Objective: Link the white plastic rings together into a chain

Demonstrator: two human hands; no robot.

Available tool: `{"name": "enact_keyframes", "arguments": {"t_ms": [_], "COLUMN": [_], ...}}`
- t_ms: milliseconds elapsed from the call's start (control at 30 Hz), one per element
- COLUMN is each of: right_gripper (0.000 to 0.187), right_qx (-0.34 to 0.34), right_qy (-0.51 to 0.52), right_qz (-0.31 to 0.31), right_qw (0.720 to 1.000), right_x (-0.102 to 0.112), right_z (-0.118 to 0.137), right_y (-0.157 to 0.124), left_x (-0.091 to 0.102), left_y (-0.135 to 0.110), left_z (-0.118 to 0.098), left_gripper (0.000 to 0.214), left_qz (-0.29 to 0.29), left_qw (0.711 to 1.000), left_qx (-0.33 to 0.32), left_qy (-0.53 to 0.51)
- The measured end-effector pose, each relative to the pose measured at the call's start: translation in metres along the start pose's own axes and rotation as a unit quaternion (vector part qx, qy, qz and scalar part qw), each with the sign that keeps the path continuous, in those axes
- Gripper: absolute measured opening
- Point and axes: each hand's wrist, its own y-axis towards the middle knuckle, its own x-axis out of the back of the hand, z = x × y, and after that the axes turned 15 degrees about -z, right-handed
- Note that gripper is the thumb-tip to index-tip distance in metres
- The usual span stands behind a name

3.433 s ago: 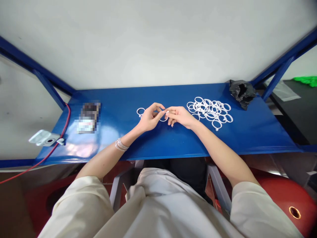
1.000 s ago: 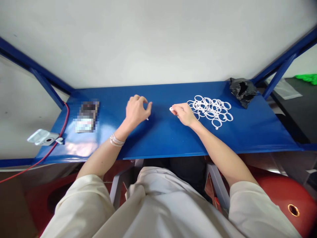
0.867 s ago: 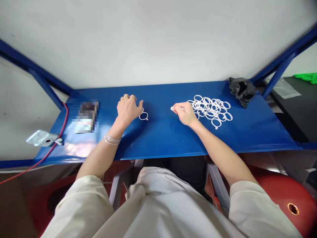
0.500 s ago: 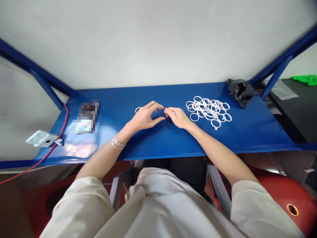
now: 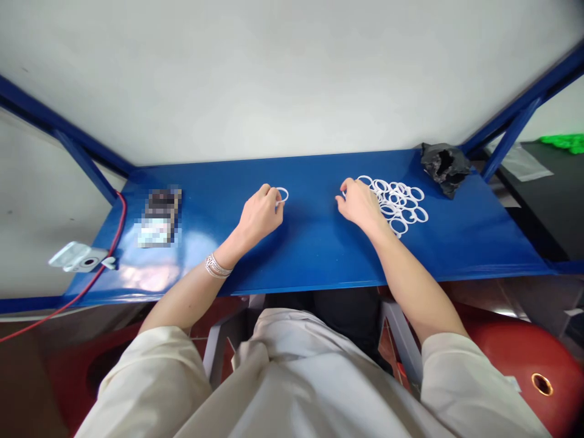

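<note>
At a blue table (image 5: 314, 255), a person's left hand (image 5: 269, 207) grips a single white ring (image 5: 287, 195) between closed thumb and fingers, the loop jutting out past the fingertips toward the wall. The hand is turned back-up, fingers bent, its forearm reaching forward and inward from the near edge, with silvery bracelets (image 5: 216, 266) at the wrist. The right hand (image 5: 360, 204) hovers palm-down over the left side of a pile of white rings (image 5: 398, 200), thumb and curled forefinger parted by a small gap; whether the fingertips touch a ring cannot be told. Its arm slants in from the lower right, the two hands well apart. The pile spreads to the right of that hand, near a crumpled black bag (image 5: 444, 170), while a red cable (image 5: 119, 228) runs along the table's left side.
</note>
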Motion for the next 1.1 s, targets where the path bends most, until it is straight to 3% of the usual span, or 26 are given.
{"name": "enact_keyframes", "arguments": {"t_ms": [100, 300, 500, 733, 967, 1100], "right_gripper": [0.027, 0.025, 0.040, 0.046, 0.032, 0.035], "right_qx": [-0.029, -0.013, -0.034, 0.053, 0.040, 0.001], "right_qy": [-0.011, 0.011, -0.008, 0.146, 0.383, 0.431], "right_qz": [-0.009, -0.021, -0.015, -0.070, 0.018, 0.046], "right_qw": [0.999, 1.000, 0.999, 0.985, 0.923, 0.901], "right_x": [-0.006, -0.015, 0.000, 0.012, -0.003, -0.011], "right_z": [-0.017, -0.025, -0.013, 0.007, 0.036, 0.041], "right_y": [0.004, 0.004, 0.007, 0.004, -0.019, -0.025], "left_x": [0.000, 0.002, -0.005, -0.007, -0.006, -0.011], "left_y": [-0.004, -0.008, -0.009, -0.009, -0.013, -0.015], "left_z": [-0.005, -0.010, -0.007, -0.013, -0.025, -0.025], "left_gripper": [0.020, 0.032, 0.032, 0.025, 0.032, 0.032], "left_qz": [0.015, -0.038, 0.020, -0.032, -0.057, -0.068], "left_qw": [0.997, 0.996, 0.996, 0.996, 0.987, 0.984], "left_qx": [0.010, -0.037, -0.075, -0.087, -0.061, -0.009], "left_qy": [0.072, 0.078, 0.052, -0.018, -0.135, -0.167]}}
